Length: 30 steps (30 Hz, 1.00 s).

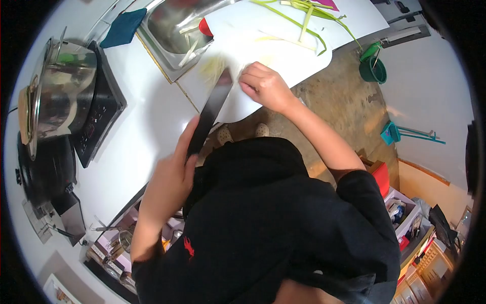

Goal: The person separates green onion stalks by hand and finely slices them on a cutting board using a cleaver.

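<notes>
My left hand (172, 177) is wrapped round a kitchen knife (210, 116) with a wide dark blade, one finger stretched along it. The blade's far end is blurred and lies beside a pile of thin pale shreds (213, 68) on the white cutting board (283, 55). Close to the blade, my right hand (266, 86) rests on the board with curled fingers. Beneath its fingertips is a pale piece of green onion, mostly hidden. Long green onion stalks (309, 23) lie across the far right of the board.
A steel sink (174, 25) beyond the counter holds pale trimmings (188, 53). A dark blue cloth (124, 28) hangs by it. At left a large steel pot (66, 91) sits by a black induction cooker (104, 109). A green bucket (373, 70) stands on the floor.
</notes>
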### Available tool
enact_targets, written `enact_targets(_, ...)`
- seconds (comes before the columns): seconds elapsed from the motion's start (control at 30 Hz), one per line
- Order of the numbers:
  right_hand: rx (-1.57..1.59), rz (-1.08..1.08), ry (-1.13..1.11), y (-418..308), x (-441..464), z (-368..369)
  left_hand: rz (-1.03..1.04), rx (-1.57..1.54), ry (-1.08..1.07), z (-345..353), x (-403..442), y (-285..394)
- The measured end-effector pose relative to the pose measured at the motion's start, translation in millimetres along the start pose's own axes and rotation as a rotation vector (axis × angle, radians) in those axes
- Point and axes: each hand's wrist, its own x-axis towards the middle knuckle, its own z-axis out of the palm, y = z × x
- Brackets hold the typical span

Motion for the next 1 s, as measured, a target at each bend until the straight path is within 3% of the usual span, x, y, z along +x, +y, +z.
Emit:
enact_targets(0.17, -0.003, -0.004, -0.005, 1, 0, -1, -0.088, 0.06, -0.064, 11, 69, 34)
enact_targets(0.27, 0.004, 0.007, -0.012, 0, -2, -1, -0.099, -0.024, -0.069, 16, 67, 31)
enact_targets(0.37, 0.021, 0.009, -0.008, 1, 0, -2, 0.118, -0.034, 0.11, 33, 30, -5)
enact_targets(0.47, 0.024, 0.011, -0.015, 0, -1, -3, 0.214, 0.004, 0.138, 27, -5, -25)
enact_targets(0.63, -0.02, -0.01, 0.125, -4, 5, -8, 0.061, -0.126, 0.111, 10, -6, -13)
enact_targets(0.77, -0.034, 0.268, 0.194, 4, 0, -23, 0.003, -0.195, 0.006, 23, 29, 5)
enact_targets(0.8, 0.011, 0.339, 0.203, 11, -4, -27, 0.224, -0.197, 0.13, 44, 41, -10)
enact_targets(0.9, 0.053, 0.434, 0.159, 21, -11, -47, 0.018, -0.185, -0.059, 34, 55, 5)
enact_targets(1.0, 0.074, 0.471, 0.028, 33, -14, -61, -0.085, -0.266, -0.04, 19, 60, 5)
